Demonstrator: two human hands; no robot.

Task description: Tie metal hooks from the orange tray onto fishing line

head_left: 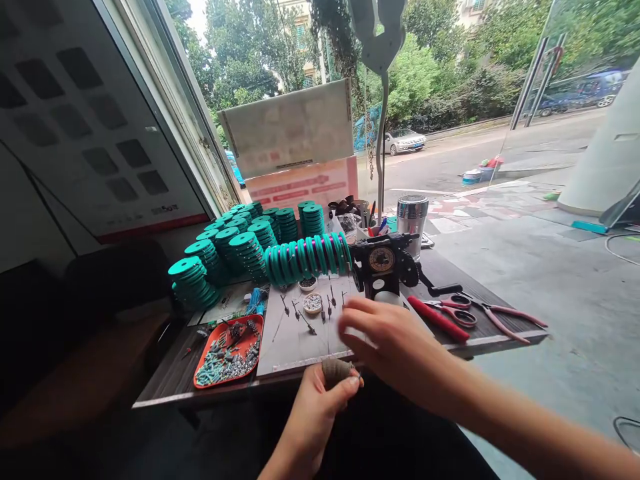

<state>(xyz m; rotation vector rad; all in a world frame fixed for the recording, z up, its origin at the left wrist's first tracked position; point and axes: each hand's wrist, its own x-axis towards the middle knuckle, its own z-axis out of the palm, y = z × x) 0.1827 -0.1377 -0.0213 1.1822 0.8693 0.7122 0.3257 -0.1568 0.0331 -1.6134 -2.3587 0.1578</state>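
My left hand is at the table's near edge, fingers closed around a small brown spool held between thumb and fingertips. My right hand hovers just above it over the grey work board, its fingers curled and blurred by motion; whether it holds anything cannot be made out. Small hooks and sinkers lie spread on the board just beyond my right hand. A black hand-crank winder stands behind them with a row of green spools on its shaft.
Stacks of green spools fill the back left of the table. An orange tray of small metal parts sits front left. Red scissors and pliers lie at the right, a metal cup behind. Street and cars lie beyond.
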